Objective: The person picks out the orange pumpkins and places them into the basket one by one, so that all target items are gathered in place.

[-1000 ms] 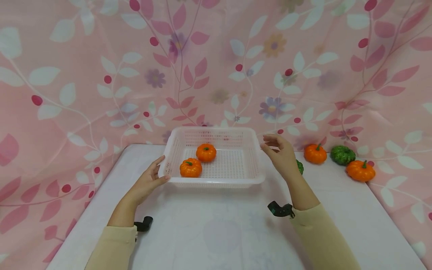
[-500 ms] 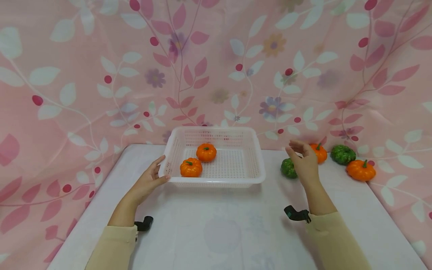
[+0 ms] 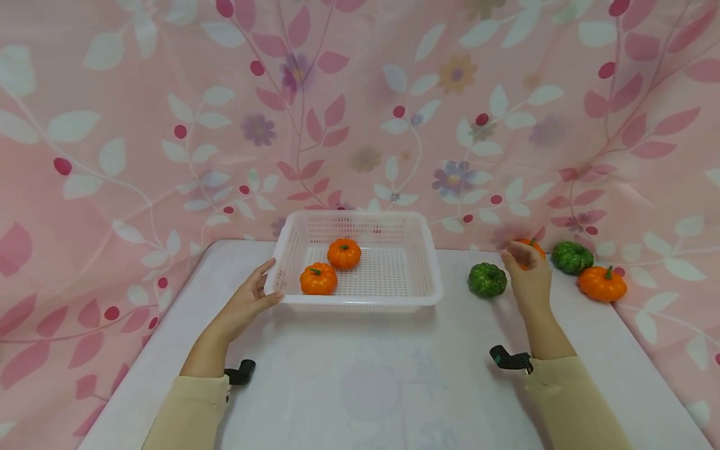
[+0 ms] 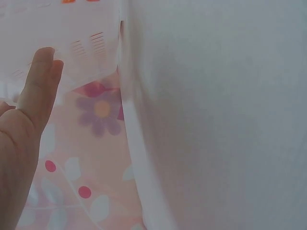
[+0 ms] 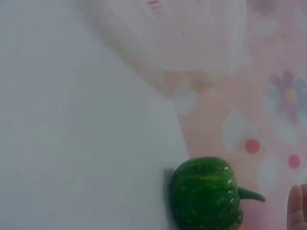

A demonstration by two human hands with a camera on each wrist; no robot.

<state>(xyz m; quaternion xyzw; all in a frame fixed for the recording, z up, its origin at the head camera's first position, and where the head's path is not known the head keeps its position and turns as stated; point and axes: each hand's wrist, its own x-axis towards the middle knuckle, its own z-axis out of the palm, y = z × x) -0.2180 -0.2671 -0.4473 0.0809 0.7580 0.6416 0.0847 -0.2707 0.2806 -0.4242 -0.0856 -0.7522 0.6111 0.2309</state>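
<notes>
White basket, low and slotted, stands on the desk (image 3: 360,375) near its far edge, its front rim (image 3: 360,300) towards the person. Inside, in the left half, sit the front orange pumpkin (image 3: 318,280) and, just behind it to the right, the rear orange pumpkin (image 3: 344,254), both with green stems uppermost. The left hand (image 3: 244,303) steadies the basket at its left end, thumb at the near corner and fingers extended along the outer wall; the left wrist view shows those fingers straight against the pale plastic. Well to the right of the basket, the right hand (image 3: 530,275) is at the partly hidden orange pumpkin (image 3: 538,248), covering much of it; its fingers are loosely bent, with no grip visible, and whether they touch the pumpkin cannot be told. Just left of this hand rests the nearer green pumpkin (image 3: 487,280), also large in the right wrist view, where only fingertips (image 5: 296,208) enter at the edge. Further right lie the farther green pumpkin (image 3: 572,258) and, in front of it, the outermost orange pumpkin (image 3: 602,285). A pink floral backdrop (image 3: 360,94) hangs behind everything.
</notes>
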